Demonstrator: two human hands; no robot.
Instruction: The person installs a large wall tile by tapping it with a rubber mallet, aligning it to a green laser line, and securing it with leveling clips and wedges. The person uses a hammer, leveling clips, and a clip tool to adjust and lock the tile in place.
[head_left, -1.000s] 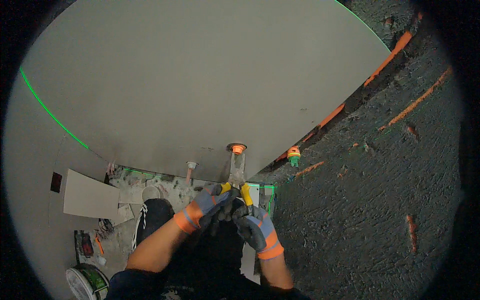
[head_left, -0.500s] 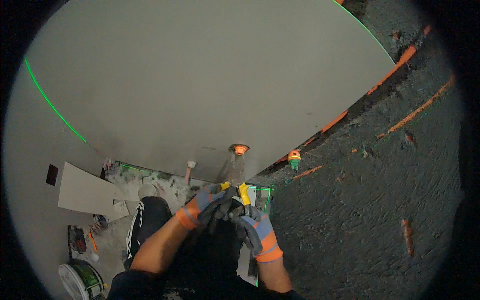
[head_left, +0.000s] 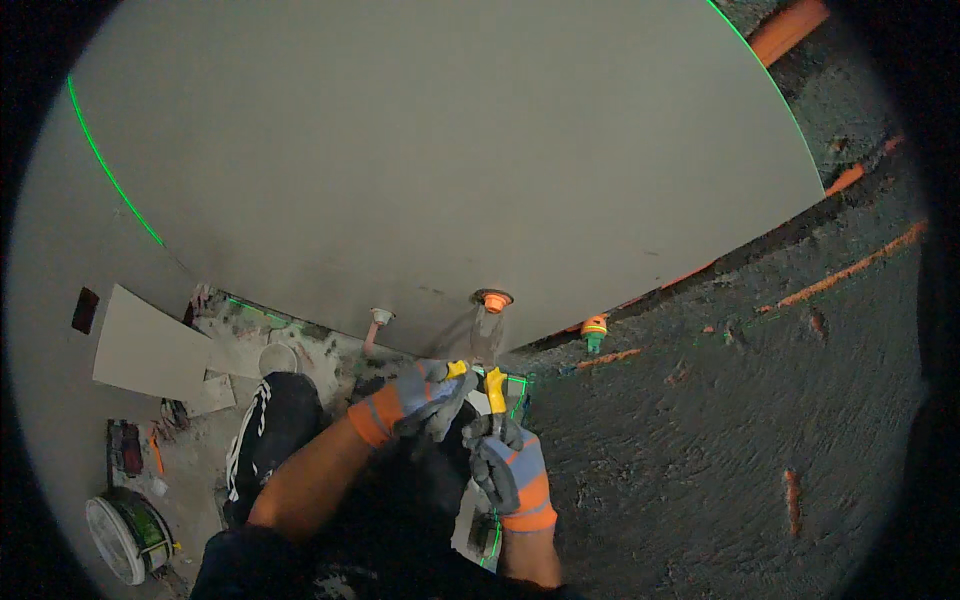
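Note:
Both my hands wear grey gloves with blue-grey and orange backs and cuffs. My right hand is closed on a hand tool with a yellow handle, which points up past the fingers; the rest of the tool is hidden. My left hand is closed, with a short yellow piece showing at its fingertips. Whether both yellow parts belong to one tool, I cannot tell. Just beyond the hands, an orange pipe fitting sticks out of a round hole in the large grey wall board.
A white fitting projects at the board's lower edge; an orange-and-green one sits right of it. Rough dark plaster lies on the right. On the left are a pale board offcut, a white bucket and a round lid-like disc.
My hands have drawn slightly apart, the right one lower and the left fingers lifted away from it. My view has shifted a little, so the surroundings sit differently.

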